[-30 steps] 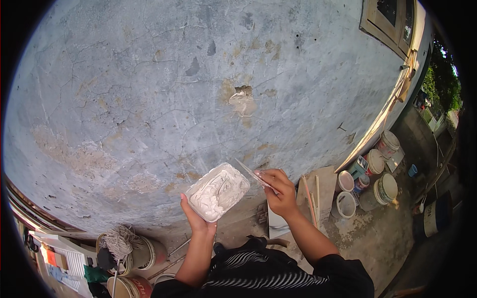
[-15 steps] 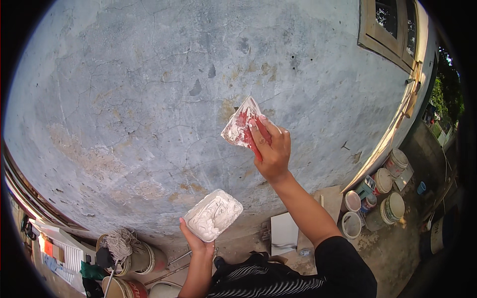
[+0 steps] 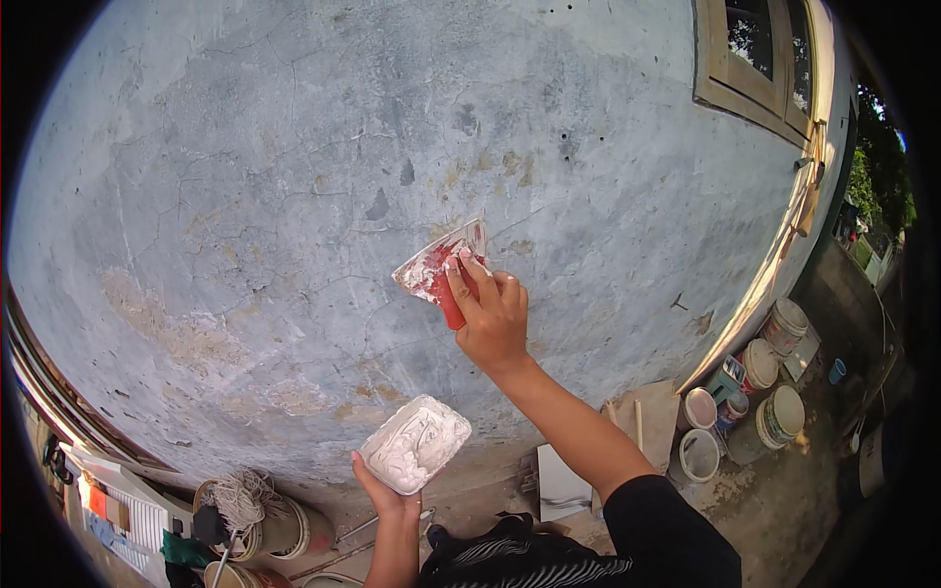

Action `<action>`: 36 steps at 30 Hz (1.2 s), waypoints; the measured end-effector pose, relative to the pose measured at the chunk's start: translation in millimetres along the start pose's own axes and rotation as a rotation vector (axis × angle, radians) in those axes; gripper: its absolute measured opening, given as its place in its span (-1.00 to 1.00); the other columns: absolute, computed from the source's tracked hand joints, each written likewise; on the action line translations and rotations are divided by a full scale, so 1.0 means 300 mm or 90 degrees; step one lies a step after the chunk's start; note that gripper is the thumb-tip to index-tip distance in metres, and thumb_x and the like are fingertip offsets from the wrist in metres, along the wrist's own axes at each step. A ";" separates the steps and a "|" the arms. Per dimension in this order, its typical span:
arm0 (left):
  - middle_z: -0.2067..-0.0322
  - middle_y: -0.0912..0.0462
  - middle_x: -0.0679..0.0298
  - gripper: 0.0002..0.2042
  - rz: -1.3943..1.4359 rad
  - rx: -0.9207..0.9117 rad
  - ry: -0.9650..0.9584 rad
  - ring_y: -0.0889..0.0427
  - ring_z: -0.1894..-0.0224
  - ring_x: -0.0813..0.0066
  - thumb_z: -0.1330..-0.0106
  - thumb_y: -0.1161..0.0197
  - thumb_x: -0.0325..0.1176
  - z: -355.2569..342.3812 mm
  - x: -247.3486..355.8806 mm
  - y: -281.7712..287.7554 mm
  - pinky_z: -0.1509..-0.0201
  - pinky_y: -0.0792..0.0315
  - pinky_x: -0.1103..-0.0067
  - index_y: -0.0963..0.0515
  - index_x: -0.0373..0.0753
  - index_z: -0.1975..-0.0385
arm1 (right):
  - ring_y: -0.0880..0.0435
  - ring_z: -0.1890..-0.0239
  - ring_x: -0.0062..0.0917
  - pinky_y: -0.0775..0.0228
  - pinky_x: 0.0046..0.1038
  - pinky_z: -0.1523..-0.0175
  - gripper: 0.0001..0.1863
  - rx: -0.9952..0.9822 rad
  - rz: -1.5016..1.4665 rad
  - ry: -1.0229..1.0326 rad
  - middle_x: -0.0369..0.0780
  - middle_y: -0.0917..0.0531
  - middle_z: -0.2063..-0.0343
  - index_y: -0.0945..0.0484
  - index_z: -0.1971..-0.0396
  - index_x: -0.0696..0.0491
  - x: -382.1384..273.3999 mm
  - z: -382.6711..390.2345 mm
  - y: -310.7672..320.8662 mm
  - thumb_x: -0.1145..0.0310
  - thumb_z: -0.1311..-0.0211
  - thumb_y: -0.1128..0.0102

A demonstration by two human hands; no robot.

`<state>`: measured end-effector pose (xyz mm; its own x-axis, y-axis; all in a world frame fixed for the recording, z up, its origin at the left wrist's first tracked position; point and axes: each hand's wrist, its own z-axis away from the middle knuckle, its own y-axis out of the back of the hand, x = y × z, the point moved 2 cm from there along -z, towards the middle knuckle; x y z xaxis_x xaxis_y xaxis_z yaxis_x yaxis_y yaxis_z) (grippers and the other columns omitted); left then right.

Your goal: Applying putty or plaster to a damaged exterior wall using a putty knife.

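two hands (image 3: pixel 390 498) (image 3: pixel 495 321) curled, holding | left: paste tray (image 3: pixel 418 446) | right: red spreader (image 3: pixel 427 277) | cracked blue wall (image 3: pixel 274 186) | buckets (image 3: pixel 780 416) on floor (image 3: pixel 750 500)

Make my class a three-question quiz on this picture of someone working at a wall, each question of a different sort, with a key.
1. Which tool is in the right hand?
a) paint roller
b) red putty knife
c) brush

2. True or false: the left hand holds a rectangular tray of white paste.

3. Fill in: the wooden-framed window is at the picture's upper ____.

Key: 1 b; 2 true; 3 right.
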<state>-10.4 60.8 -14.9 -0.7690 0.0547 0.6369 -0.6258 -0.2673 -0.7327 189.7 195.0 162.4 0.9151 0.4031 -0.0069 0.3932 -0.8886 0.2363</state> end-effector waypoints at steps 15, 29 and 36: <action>-0.38 -0.40 0.10 -0.09 0.007 -0.014 -0.001 -0.47 -0.31 -0.15 -0.33 0.38 0.51 0.039 0.002 0.044 -0.07 -0.43 -0.27 -0.21 -0.08 -0.47 | -0.52 0.07 -0.32 -0.40 -0.33 -0.01 -0.49 -0.116 -0.095 0.060 -0.35 -0.59 -0.20 -0.64 -0.14 -0.06 -0.055 0.226 0.002 0.42 -0.11 -0.30; -0.32 -0.43 0.04 -0.17 0.047 0.003 -0.050 -0.47 -0.31 -0.01 -0.44 0.24 0.37 0.106 0.031 0.048 -0.31 -0.43 0.04 -0.26 -0.28 -0.40 | -0.67 0.12 -0.48 -0.48 -0.44 -0.02 -0.68 -0.290 -0.697 -0.432 -0.21 -0.75 0.06 -0.67 -0.04 0.10 0.117 0.386 0.184 0.54 -0.28 -0.24; -0.31 -0.46 0.05 -0.18 0.047 -0.006 -0.114 -0.49 -0.30 0.04 -0.44 0.23 0.36 0.101 0.054 0.017 -0.35 -0.40 0.12 -0.30 -0.29 -0.38 | -0.70 0.14 -0.61 -0.52 -0.49 -0.02 -0.76 -0.288 -0.950 -0.701 -0.25 -0.75 0.17 -0.63 0.04 0.18 0.103 0.376 0.263 0.44 -0.35 -0.31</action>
<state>-22.1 31.0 -1.1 -0.7784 -0.1365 0.6127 -0.5701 -0.2549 -0.7810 259.0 112.7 71.1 -0.3828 0.2163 -0.8981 0.9190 0.1886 -0.3463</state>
